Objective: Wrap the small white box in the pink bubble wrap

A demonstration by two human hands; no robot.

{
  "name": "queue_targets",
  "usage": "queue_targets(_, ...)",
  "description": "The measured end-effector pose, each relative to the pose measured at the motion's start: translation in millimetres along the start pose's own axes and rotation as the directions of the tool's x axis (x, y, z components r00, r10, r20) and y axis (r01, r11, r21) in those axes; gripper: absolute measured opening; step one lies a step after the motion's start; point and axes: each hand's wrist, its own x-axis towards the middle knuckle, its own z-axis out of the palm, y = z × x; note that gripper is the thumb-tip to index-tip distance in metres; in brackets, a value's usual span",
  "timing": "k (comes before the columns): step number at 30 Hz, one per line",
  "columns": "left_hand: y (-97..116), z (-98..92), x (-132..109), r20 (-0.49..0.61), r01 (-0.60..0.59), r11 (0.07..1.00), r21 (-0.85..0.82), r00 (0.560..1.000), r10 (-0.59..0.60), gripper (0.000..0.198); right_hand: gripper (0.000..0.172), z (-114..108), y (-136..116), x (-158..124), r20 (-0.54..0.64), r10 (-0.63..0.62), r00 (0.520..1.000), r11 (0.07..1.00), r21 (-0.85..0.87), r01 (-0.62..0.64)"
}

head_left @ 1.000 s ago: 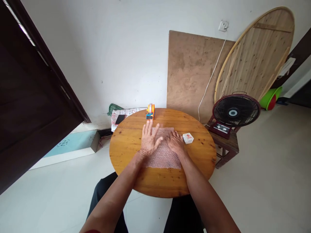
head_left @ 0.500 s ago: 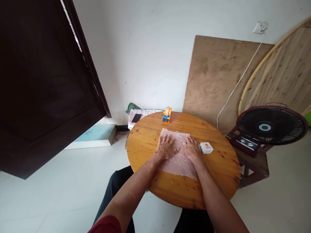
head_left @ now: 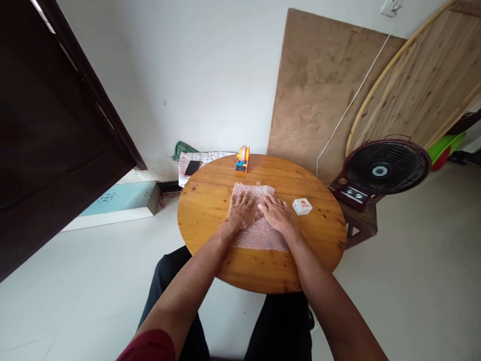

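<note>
A sheet of pinkish clear bubble wrap [head_left: 259, 236] lies flat on the round wooden table [head_left: 210, 225]. My left hand [head_left: 243, 210] rests open on its left half, fingers spread. On the right half, my right hand [head_left: 277, 212] is open as well, palm down, its fingertips close to my left thumb. Just right of that hand sits a small white box [head_left: 302, 206] with red print. Beyond the wrap, near the far edge, stands an orange and blue tape dispenser [head_left: 242, 159]. What may lie under the wrap cannot be made out.
A black phone [head_left: 192, 168] lies on a printed white sack [head_left: 210, 157] behind the table. To the right, a round fan [head_left: 379, 170] stands on a dark stool [head_left: 361, 220]. A wooden board [head_left: 308, 85] leans on the wall. At left are a dark door [head_left: 56, 130] and a pale-blue box [head_left: 116, 200].
My right hand has moved left across the bubble wrap, closer to my left hand. The camera view has shifted, so the table sits higher and further left.
</note>
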Motion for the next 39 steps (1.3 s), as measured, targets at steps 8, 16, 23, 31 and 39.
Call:
queue_targets(8, -6.2, 3.3, -0.5, -0.058, -0.034, 0.999, -0.013, 0.998, 0.034, 0.074, 0.048, 3.7, 20.2, -0.1, -0.056, 0.123, 0.991, 0.986, -0.105, -0.128)
queue_targets(16, 9.5, -18.1, -9.3, -0.314, -0.266, 0.963, 0.038, 0.912, 0.264, 0.073, 0.044, 1.4, 19.4, -2.5, -0.070, 0.100, 0.992, 0.991, -0.078, -0.106)
queue_targets(23, 18.9, 4.5, -9.8, 0.040, -0.367, 0.930, 0.016, 0.930, 0.366, 0.084, 0.043, 3.4, 24.9, 1.4, -0.071, 0.128, 0.989, 0.990, -0.055, -0.132)
queue_targets(31, 18.5, -0.7, -9.7, 0.061, -0.356, 0.934, 0.021, 0.933, 0.354, 0.087, 0.033, -2.5, 19.9, -0.4, -0.199, 0.062, 0.978, 0.994, -0.074, -0.078)
queue_targets(39, 19.3, -2.0, -10.2, 0.061, -0.348, 0.938, 0.006, 0.936, 0.347, 0.084, 0.035, -0.5, 22.1, 0.8, -0.111, -0.006, 0.994, 0.998, -0.062, -0.001)
